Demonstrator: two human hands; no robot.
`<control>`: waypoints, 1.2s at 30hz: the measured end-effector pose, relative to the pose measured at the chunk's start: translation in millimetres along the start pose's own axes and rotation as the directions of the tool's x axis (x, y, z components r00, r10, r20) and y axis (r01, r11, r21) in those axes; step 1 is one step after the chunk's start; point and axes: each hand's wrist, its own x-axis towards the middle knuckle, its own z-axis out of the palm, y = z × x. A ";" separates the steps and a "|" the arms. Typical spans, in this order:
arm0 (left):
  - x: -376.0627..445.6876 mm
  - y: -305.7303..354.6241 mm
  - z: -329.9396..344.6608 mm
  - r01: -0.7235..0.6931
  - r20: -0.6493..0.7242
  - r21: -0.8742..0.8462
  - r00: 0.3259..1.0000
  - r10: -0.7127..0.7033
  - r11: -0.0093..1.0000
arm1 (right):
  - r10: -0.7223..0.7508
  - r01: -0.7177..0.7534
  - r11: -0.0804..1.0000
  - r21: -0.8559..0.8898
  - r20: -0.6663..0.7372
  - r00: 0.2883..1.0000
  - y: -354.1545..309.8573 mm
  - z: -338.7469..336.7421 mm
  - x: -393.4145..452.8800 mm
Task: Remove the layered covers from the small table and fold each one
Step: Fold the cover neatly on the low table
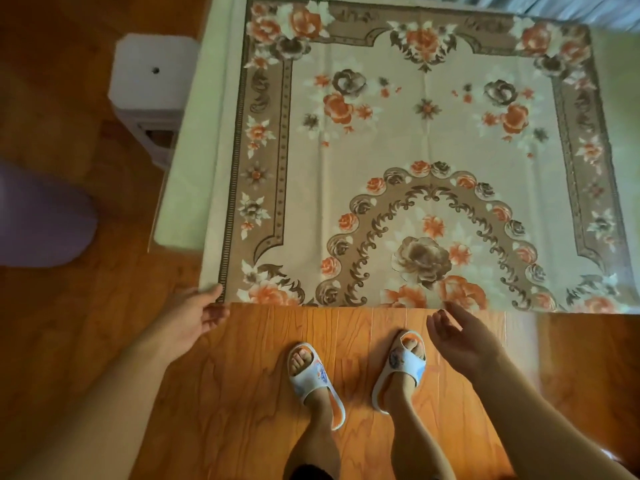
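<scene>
A beige floral cover (408, 140) with orange and brown roses lies spread flat over the small table, its near hem hanging toward me. A pale green cover (180, 188) shows beneath it along the left side and at the far right. My left hand (194, 317) is at the floral cover's near left corner, the thumb tip touching the hem and the fingers loosely bent just below it. My right hand (457, 334) hovers just under the near hem, right of centre, fingers relaxed and holding nothing.
I stand on a wooden floor (242, 393) with my feet in white slippers (313, 379) close to the table's front. A white box-like stool (152, 88) stands by the table's left side. A purple rounded object (41, 220) lies at the far left.
</scene>
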 end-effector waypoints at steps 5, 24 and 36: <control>-18.6 -0.7 11.8 -0.067 -0.109 0.021 0.992 0.069 0.998 | -0.075 0.068 0.988 0.140 0.049 0.996 24.2 23.8 1.4; -42.6 -5.3 40.5 -0.114 -0.292 -0.560 0.954 -0.066 0.820 | 0.057 -0.089 0.988 0.130 0.234 0.971 135.8 82.4 -2.3; -44.9 -56.3 258.5 0.227 0.205 -0.600 0.971 -0.126 0.767 | -0.015 -0.044 0.955 0.294 0.196 0.981 70.7 29.6 21.3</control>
